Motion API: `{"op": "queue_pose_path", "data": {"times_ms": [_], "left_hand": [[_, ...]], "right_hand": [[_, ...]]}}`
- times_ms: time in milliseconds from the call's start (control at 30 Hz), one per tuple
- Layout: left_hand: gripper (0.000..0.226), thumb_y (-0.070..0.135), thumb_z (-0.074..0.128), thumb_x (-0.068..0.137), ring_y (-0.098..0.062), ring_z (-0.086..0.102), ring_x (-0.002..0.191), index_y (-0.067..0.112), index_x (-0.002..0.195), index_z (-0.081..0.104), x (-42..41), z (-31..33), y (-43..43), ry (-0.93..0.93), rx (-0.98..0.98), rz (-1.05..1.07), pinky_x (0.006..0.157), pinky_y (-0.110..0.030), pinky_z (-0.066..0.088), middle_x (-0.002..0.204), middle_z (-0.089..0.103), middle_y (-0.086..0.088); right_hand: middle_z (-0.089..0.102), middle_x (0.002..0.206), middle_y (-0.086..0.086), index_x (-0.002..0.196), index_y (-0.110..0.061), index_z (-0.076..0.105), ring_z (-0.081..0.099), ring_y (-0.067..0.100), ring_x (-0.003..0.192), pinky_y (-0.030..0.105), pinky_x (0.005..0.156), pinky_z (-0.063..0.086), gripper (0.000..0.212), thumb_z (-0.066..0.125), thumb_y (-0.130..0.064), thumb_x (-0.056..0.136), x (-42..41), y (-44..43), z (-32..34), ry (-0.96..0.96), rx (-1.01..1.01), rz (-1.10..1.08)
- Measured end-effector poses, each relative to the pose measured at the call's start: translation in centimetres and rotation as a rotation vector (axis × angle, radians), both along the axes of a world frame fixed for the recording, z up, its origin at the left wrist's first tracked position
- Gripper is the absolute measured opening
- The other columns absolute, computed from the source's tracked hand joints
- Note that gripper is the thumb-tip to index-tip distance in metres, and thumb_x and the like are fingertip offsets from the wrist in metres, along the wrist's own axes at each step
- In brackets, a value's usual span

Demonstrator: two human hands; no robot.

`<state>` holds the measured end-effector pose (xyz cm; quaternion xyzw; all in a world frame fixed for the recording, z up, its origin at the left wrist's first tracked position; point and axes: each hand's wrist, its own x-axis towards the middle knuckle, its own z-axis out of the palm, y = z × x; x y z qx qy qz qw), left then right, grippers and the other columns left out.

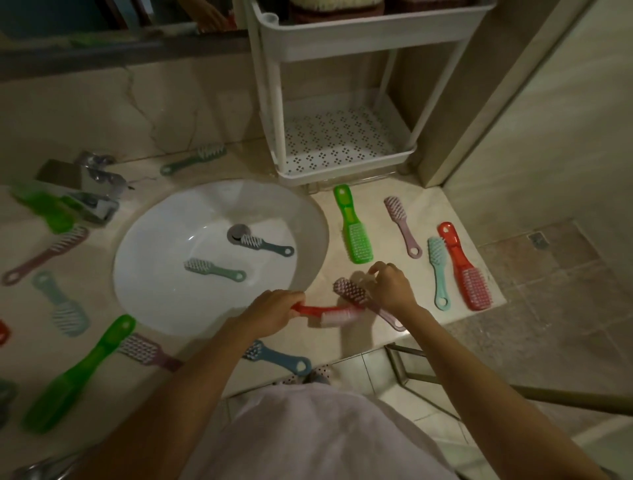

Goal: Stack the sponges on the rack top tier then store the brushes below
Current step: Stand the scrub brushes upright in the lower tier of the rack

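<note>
The left grip [274, 308], just below the middle of the frame, is curled round the handle of a red scrub brush [329, 313], which lies level with its white bristles turned down over the front rim of the white sink [308, 219]. The right grip [390, 284] is just to the right of it, fingers curled, lying over the handle of a pink brush [354, 294]. Whether it actually holds that brush cannot be told. The pink brush's head touches the red one's bristle end.

On the pale stone surface [387, 192] right of the sink lie a green brush [354, 226], a second pink brush [402, 226], a mint brush [438, 270] and another red brush [467, 270], the last two just beside each other. Two brushes sit in the sink bowl: a grey-blue one [267, 245] by the drain and a mint one [214, 269]. More brushes are scattered along the left and lower edges of the surface.

The white rack [274, 102] stands at upper centre. Its perforated lower tier [342, 144] has no brush in it, and sponges [335, 4] show in the top tier at the frame's upper edge.
</note>
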<state>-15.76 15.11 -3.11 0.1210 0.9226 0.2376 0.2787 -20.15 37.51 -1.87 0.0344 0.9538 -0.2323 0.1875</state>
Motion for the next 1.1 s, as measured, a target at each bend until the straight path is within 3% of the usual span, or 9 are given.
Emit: {"op": "queue_pose_path", "data": {"times_ms": [200,367,500,700,833,900,1033,1100], "left_hand": [[0.014,0.014,0.043,0.095,-0.028,0.062,0.077,0.005,0.094,0.055,-1.0,0.9,-2.3,0.083,0.193,0.383,0.071,-0.037,0.049,0.08,0.063,-0.009],[0.013,0.007,0.041,0.095,-0.009,0.055,0.058,0.01,0.087,0.051,-3.1,1.9,-1.1,0.118,0.387,0.644,0.052,-0.004,0.043,0.072,0.06,-0.008],[0.013,0.01,0.04,0.095,-0.01,0.059,0.059,0.011,0.085,0.049,-3.7,1.9,-0.7,0.112,0.416,0.77,0.063,-0.022,0.048,0.073,0.062,-0.003],[0.024,0.01,0.039,0.096,-0.011,0.059,0.059,0.024,0.076,0.042,-3.9,2.1,-0.8,0.092,0.435,0.815,0.067,-0.028,0.051,0.07,0.06,0.003],[0.015,0.014,0.048,0.093,-0.008,0.054,0.057,0.02,0.08,0.047,-4.7,2.5,-0.3,0.091,0.505,0.845,0.047,-0.016,0.052,0.069,0.055,0.002],[0.006,0.018,0.059,0.088,-0.008,0.056,0.06,0.016,0.086,0.055,-4.9,2.9,0.3,0.096,0.525,0.838,0.045,-0.017,0.052,0.069,0.055,0.004],[0.021,0.016,0.067,0.082,-0.012,0.053,0.062,0.021,0.071,0.05,-6.1,4.0,2.1,0.189,0.507,0.788,0.057,-0.023,0.048,0.068,0.055,0.003],[0.027,0.018,0.069,0.08,-0.016,0.052,0.067,0.021,0.067,0.045,-7.3,5.0,3.0,0.235,0.461,0.722,0.061,-0.026,0.044,0.074,0.055,-0.005]], "right_hand": [[0.053,0.117,0.022,0.117,-0.001,0.054,0.054,0.038,0.105,0.042,0.085,0.045,0.035,0.058,-0.019,0.087,-4.0,-2.0,0.4,0.123,-0.076,-0.15],[0.043,0.125,0.019,0.125,-0.001,0.04,0.04,0.035,0.117,0.045,0.092,0.04,0.054,0.057,-0.036,0.087,-7.3,-4.2,0.2,0.091,0.055,-0.141],[0.042,0.127,0.019,0.127,-0.001,0.035,0.04,0.035,0.118,0.044,0.094,0.038,0.055,0.054,-0.035,0.089,-9.1,-4.6,-0.3,0.073,0.128,-0.14],[0.04,0.127,0.019,0.124,0.001,0.044,0.038,0.036,0.119,0.042,0.099,0.034,0.064,0.055,-0.048,0.086,-9.7,-3.3,-1.1,0.032,0.257,-0.073],[0.054,0.114,0.024,0.107,0.004,0.052,0.05,0.038,0.107,0.041,0.088,0.04,0.039,0.057,-0.027,0.084,-8.9,-2.5,-0.6,0.158,0.266,0.006],[0.06,0.108,0.023,0.102,0.002,0.054,0.053,0.038,0.104,0.04,0.087,0.041,0.029,0.057,-0.017,0.08,-8.6,-1.9,0.2,0.199,0.264,0.011],[0.053,0.116,0.016,0.11,-0.006,0.054,0.041,0.035,0.115,0.043,0.099,0.03,0.034,0.059,-0.018,0.078,-8.9,-0.6,2.2,0.249,0.311,0.196],[0.051,0.115,0.013,0.11,-0.01,0.056,0.039,0.033,0.114,0.042,0.101,0.027,0.033,0.059,-0.023,0.079,-9.5,-0.1,3.5,0.289,0.36,0.339]]}}
